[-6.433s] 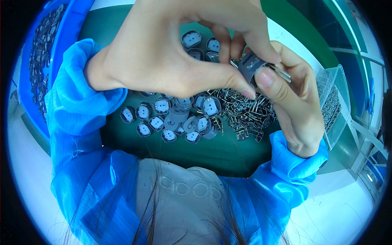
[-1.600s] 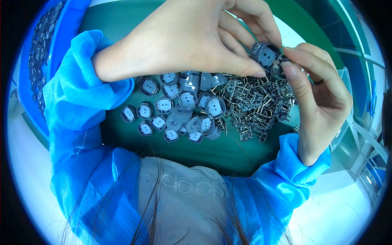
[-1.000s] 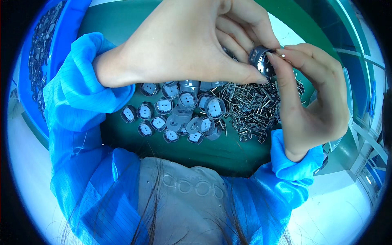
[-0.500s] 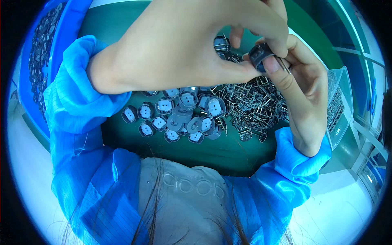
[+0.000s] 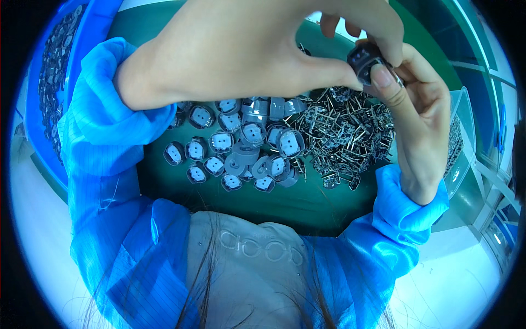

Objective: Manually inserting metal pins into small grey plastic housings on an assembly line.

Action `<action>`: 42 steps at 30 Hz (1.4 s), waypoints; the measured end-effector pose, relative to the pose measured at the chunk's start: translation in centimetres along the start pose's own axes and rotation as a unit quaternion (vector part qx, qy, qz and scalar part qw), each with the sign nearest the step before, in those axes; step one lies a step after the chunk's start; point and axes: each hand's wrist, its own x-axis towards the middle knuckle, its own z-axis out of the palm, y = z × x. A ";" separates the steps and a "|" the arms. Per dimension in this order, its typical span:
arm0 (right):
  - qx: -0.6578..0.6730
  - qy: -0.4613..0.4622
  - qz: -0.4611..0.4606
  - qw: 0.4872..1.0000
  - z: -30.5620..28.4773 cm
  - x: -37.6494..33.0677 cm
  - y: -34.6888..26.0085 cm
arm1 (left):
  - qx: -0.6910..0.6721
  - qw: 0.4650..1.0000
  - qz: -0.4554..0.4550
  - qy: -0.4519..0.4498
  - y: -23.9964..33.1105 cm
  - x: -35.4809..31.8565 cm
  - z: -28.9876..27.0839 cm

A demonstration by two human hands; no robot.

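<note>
Both hands meet at the upper right over the green table. Between the thumb and fingers of my left hand (image 5: 241,55) sits a small dark plastic housing (image 5: 362,59). My right hand (image 5: 419,104) presses its thumb against the same piece from the right; a thin metal pin shows by that thumb, and what it belongs to is partly hidden. Beneath the hands lies a heap of small circuit pieces with metal pins (image 5: 345,134). Left of that heap are several rounded grey housings (image 5: 222,141) with pale faces, some of them stacked.
At the far left stands a blue bin (image 5: 82,60) holding many small dark parts. A clear plastic box (image 5: 460,142) with small parts stands on the right. The green table (image 5: 181,194) extends under the heaps toward my body.
Both hands have moved a little up and to the right with the dark housing. It has turned somewhat, and more of the loose housings and pin pieces below now show.
</note>
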 end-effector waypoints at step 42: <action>-0.054 -0.021 0.039 0.998 -1.3 0.2 -1.2 | -0.175 0.864 -0.245 -0.404 -1.2 -0.3 -3.1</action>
